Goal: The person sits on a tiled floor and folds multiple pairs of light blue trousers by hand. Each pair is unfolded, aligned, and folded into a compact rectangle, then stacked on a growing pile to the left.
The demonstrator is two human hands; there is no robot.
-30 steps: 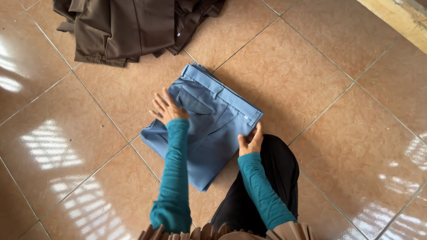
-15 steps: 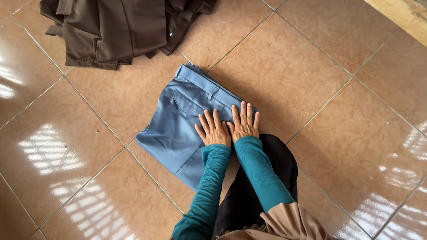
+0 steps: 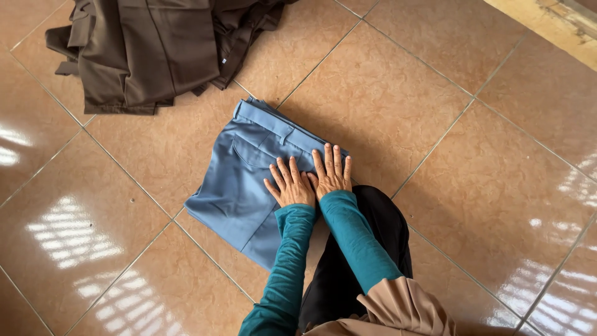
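The tiled floor (image 3: 472, 205) fills the view: large glossy terracotta tiles with pale grout lines and patches of reflected light at the left and lower right. A strip of lighter yellow surface (image 3: 547, 28) crosses the upper right corner.

At the upper left lies a heap of dark brown garments (image 3: 149, 50), loosely stacked, with edges and corners hanging out on the left side. It sits near the blue item but apart from it, with bare tile between them.

The folded blue trousers (image 3: 249, 180) lie flat on the floor at centre, set diagonally to the grout lines. The waistband runs along the upper right edge and a back pocket seam shows just below it. The fold is compact and roughly rectangular.

The person's dark-clad knee (image 3: 367, 249) rests on the floor just beside the lower right edge of the trousers. Both arms wear teal sleeves.

The left hand (image 3: 292, 185) lies palm down on the trousers, fingers spread and extended, grasping nothing. The right hand (image 3: 331, 174) lies likewise flat near the waistband corner, fingers splayed, holding nothing. The two hands touch side by side at the thumbs, pressing on the cloth.
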